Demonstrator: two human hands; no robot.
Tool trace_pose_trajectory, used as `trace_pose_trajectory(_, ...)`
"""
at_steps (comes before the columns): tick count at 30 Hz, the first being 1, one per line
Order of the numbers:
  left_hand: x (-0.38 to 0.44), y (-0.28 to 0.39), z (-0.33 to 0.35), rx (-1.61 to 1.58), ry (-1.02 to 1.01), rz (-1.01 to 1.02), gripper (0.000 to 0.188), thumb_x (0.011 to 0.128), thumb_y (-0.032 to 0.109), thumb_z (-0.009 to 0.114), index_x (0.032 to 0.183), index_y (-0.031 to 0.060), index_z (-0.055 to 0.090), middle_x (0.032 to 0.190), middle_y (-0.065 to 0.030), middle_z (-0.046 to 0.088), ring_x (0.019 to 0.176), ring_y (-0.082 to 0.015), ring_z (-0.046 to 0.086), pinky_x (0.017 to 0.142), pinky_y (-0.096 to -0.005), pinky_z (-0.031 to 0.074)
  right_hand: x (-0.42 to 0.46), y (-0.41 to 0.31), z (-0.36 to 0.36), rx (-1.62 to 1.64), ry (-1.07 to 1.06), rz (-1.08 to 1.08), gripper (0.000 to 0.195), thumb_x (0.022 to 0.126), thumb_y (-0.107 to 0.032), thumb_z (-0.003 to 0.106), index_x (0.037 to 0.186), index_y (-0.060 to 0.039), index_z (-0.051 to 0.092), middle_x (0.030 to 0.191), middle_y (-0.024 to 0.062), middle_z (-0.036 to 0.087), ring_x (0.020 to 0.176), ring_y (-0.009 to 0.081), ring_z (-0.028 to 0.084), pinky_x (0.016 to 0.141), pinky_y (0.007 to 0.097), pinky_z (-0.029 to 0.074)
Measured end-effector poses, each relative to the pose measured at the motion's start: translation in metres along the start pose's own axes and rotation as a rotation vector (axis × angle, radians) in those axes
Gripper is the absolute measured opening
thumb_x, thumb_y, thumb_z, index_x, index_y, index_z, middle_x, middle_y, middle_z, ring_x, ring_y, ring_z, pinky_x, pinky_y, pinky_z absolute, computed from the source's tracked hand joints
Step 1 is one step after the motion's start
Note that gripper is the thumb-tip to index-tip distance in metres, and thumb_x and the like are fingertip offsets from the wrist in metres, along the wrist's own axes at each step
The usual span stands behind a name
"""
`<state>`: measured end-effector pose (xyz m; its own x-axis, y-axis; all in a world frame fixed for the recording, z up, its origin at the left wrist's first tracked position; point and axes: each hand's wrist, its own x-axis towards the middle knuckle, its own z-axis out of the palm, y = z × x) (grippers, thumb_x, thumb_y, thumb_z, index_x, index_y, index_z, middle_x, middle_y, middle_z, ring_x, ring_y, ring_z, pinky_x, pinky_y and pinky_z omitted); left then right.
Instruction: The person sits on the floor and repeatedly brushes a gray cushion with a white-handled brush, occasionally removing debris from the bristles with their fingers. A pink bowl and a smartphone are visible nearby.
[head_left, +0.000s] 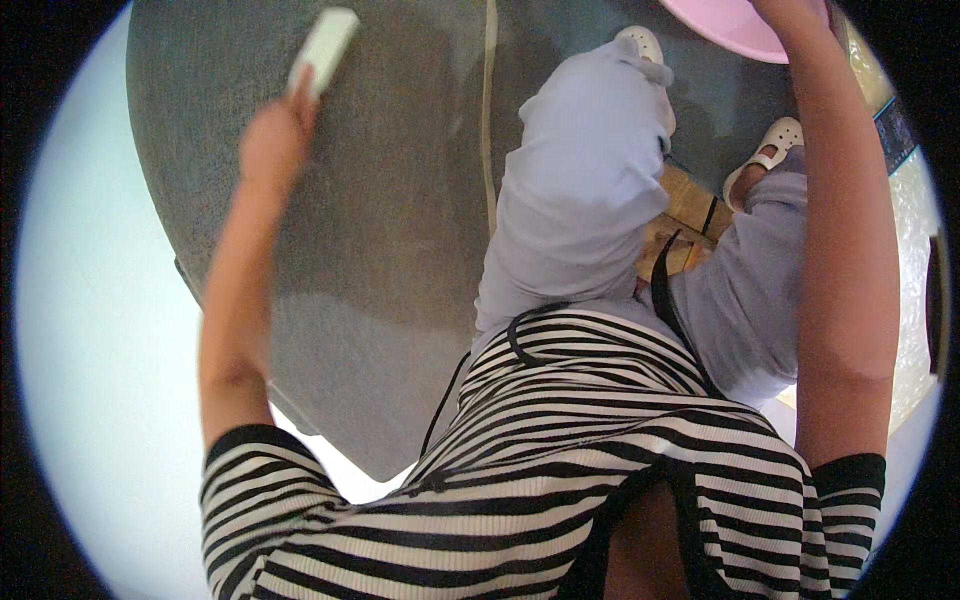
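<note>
My left hand (277, 139) holds a pale, block-like rectangular object (330, 45) over a dark grey fabric-like surface (382, 172). Motion blur hides the object's details, so its exact kind is unclear. At the top right, my right forearm reaches up to a pink plastic basin (739, 30), cut off by the picture's edge. Only the wrist end of my right hand (780, 11) shows, in front of the basin's rim. Its fingers are out of sight, and whether they grip the basin cannot be told.
A pale seam (489, 112) runs along the grey surface beside my grey-trousered leg (585, 180). Two white perforated clogs are on my feet, one of them the right clog (780, 139). Brown tiles (686, 199) show between my legs. A white floor (97, 300) lies at far left.
</note>
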<state>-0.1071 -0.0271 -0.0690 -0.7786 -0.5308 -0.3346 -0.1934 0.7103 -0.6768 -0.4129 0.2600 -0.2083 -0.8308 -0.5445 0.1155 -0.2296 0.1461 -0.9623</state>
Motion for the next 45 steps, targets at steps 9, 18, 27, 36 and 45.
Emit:
trace_pose_trajectory(9, -0.295, 0.08, 0.147, -0.185, -0.933, 0.184, 0.053, 0.091, 0.027, 0.04, 0.138, 0.0361, 0.019, 0.082, -0.0175, 0.058, 0.071, -0.0308, 0.061, 0.059, -0.0418, 0.05, -0.03, -0.017, 0.018, -0.143, -0.075, 0.006, 0.018, 0.077, -0.009, 0.059, 0.092, -0.0038, 0.067, 0.08, 0.0089, 0.066, 0.075, 0.0173, 0.062, 0.07, 0.03, 0.048)
trace_pose_trajectory(18, 0.092, 0.082, 0.032, -0.235, 0.156, 0.146, 0.038, 0.092, 0.036, 0.035, 0.127, 0.022, 0.043, 0.09, -0.0167, 0.063, 0.079, -0.0343, 0.061, 0.069, -0.0471, 0.048, -0.022, -0.002, 0.011, -0.177, -0.025, -0.016, 0.019, 0.076, -0.01, 0.059, 0.092, -0.0032, 0.066, 0.082, 0.0113, 0.066, 0.076, 0.0198, 0.063, 0.071, 0.031, 0.049)
trace_pose_trajectory(27, -0.164, 0.136, 0.169, -0.257, -0.764, 0.231, 0.045, 0.091, 0.028, 0.038, 0.134, 0.0212, 0.029, 0.085, -0.0185, 0.06, 0.074, -0.033, 0.061, 0.063, -0.0448, 0.049, -0.029, -0.013, -0.002, -0.277, -0.027, 0.015, 0.019, 0.077, -0.014, 0.058, 0.091, -0.007, 0.067, 0.085, 0.0129, 0.066, 0.079, 0.0241, 0.063, 0.07, 0.0333, 0.049)
trace_pose_trajectory(36, -0.032, 0.06, 0.026, -0.317, -0.303, -0.056, 0.037, 0.088, 0.035, 0.047, 0.121, 0.0184, 0.052, 0.086, -0.0164, 0.063, 0.079, -0.033, 0.062, 0.069, -0.0443, 0.048, -0.019, -0.012, -0.005, -0.216, -0.01, 0.073, 0.017, 0.077, -0.009, 0.058, 0.091, -0.0055, 0.068, 0.08, 0.0106, 0.067, 0.073, 0.0179, 0.063, 0.067, 0.0295, 0.048)
trace_pose_trajectory(45, -0.215, 0.046, 0.106, -0.146, -0.65, 0.038, 0.055, 0.09, 0.029, 0.042, 0.139, 0.0378, 0.017, 0.08, -0.0185, 0.057, 0.07, -0.0318, 0.06, 0.06, -0.0443, 0.05, -0.024, -0.011, 0.007, -0.303, -0.03, -0.003, 0.018, 0.077, -0.011, 0.058, 0.092, -0.0067, 0.067, 0.081, 0.0097, 0.067, 0.074, 0.0184, 0.063, 0.067, 0.0314, 0.048)
